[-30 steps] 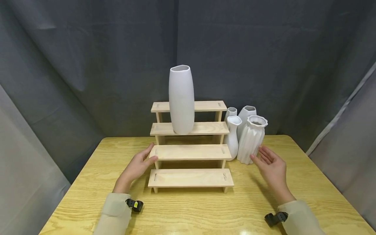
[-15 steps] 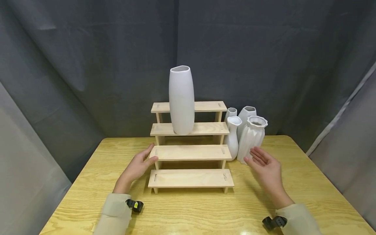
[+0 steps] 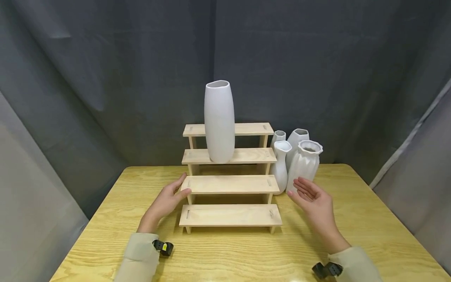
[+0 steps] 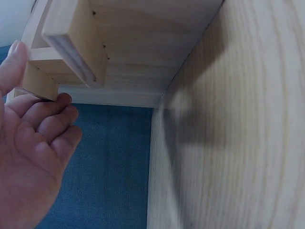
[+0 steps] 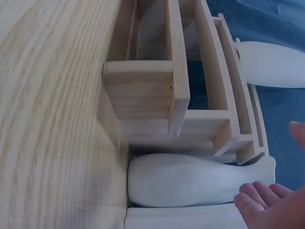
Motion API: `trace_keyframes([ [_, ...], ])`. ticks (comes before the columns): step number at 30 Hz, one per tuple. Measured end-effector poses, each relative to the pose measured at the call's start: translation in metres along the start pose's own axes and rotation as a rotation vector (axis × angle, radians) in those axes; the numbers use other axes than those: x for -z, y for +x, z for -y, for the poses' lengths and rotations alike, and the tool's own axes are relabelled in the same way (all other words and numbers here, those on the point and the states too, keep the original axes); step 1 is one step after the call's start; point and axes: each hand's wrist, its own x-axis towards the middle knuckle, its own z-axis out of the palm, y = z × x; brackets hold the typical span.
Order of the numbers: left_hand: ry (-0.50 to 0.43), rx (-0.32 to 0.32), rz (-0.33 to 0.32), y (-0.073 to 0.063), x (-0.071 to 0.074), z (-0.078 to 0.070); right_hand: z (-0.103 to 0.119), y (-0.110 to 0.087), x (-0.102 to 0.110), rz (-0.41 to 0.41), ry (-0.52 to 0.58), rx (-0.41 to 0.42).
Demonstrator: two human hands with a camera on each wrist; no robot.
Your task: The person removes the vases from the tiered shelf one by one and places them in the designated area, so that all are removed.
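A stepped wooden stand (image 3: 230, 216) rests on the table, with a tall white vase (image 3: 219, 121) upright on its second-highest step. My left hand (image 3: 165, 201) holds the stand's left end at the second-lowest step. Thumb and fingers lie on either side of a wooden upright (image 4: 40, 85) in the left wrist view. My right hand (image 3: 315, 205), fingers loosely bent and thumb apart, hovers in front of a pleated white vase (image 3: 303, 166) and holds nothing. Left of that vase stands a narrow-necked white vase (image 3: 280, 172), also visible in the right wrist view.
Behind the two front vases are a slim white vase (image 3: 278, 136) and a faceted white vase (image 3: 298, 137), both partly hidden. The wood-grain table (image 3: 225, 254) reaches back to a dark grey curtain (image 3: 317, 70).
My right hand has moved left, away from the pleated vase's right side to in front of it. The left hand stays on the stand. The vases have not moved.
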Motion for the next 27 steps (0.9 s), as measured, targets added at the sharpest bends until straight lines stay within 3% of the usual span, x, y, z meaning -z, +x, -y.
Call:
trace_keyframes([
  [27, -0.009, 0.014, 0.005, -0.001, -0.001, -0.001, 0.02, -0.001, -0.016, 0.04, 0.008, 0.075],
])
